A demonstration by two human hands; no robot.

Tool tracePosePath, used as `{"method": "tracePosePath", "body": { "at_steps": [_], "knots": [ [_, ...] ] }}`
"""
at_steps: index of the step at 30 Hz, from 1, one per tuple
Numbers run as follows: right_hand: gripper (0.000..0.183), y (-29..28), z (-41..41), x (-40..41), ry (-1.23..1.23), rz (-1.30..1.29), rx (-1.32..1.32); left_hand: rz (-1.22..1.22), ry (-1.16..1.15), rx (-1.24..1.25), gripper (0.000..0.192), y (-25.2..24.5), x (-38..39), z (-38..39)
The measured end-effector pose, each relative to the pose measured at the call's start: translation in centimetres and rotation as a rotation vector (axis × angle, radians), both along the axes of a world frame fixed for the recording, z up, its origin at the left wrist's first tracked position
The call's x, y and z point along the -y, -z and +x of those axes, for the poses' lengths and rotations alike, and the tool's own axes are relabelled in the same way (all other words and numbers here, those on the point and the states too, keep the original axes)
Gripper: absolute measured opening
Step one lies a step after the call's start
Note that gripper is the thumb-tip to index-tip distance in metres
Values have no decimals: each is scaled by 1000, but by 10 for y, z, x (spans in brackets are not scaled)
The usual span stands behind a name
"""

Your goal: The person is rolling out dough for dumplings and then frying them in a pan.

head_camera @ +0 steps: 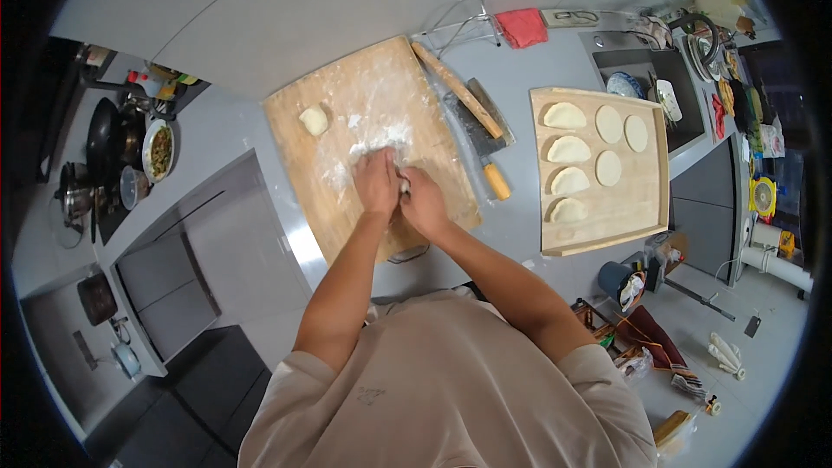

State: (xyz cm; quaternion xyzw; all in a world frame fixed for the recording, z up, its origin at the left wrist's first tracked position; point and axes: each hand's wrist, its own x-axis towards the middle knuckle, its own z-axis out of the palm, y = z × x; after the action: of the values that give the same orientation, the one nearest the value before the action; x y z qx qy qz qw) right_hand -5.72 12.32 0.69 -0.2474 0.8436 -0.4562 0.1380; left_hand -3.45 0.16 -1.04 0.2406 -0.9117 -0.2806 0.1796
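My left hand (378, 181) and my right hand (421, 200) meet over a floured wooden board (299, 175), around a small piece of dough (405, 186) of which only a bit shows between them. Loose white flour (390, 136) lies just beyond my fingers. A lump of dough (314, 120) rests on the board's upper left. Right of the board, a wooden rolling pin (458, 91) lies across the dark blade of a cleaver (468, 127) with a wooden handle. A wooden tray (604, 244) farther right holds several folded half-moon dough pieces (569, 149) and several flat dough rounds (609, 123).
A folded metal rack (465, 23) and a red cloth (522, 27) are by the wall. Dishes stand in the sink (676, 75) at the upper right. To the left are a black wok (104, 140) and a plate of food (158, 151). The counter edge runs close before me.
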Motion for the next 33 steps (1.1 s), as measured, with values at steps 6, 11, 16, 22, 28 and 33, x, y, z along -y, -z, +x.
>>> {"method": "tracePosePath", "body": {
  "at_steps": [6, 11, 16, 22, 28, 33],
  "knots": [
    [39, -22, -22, 22, -163, 183, 24, 495, -175, -104, 28, 3, 25, -17],
    [30, -19, 0, -24, -281, -239, 195, 702, -76, -40, 29, -5, -4, 14],
    [14, 0, -10, 16, 66, 86, -12, -32, -112, -77, 22, 8, 19, -14],
    [20, -22, -18, 12, -147, 110, -30, 612, -335, -119, 23, 16, 17, -10],
    [18, -15, -1, 1, -2, -73, 133, 217, -96, -44, 21, 9, 2, 8],
    [24, -6, -28, 37, 52, 168, 55, 30, -141, 38, 19, 4, 33, -29]
  ]
}}
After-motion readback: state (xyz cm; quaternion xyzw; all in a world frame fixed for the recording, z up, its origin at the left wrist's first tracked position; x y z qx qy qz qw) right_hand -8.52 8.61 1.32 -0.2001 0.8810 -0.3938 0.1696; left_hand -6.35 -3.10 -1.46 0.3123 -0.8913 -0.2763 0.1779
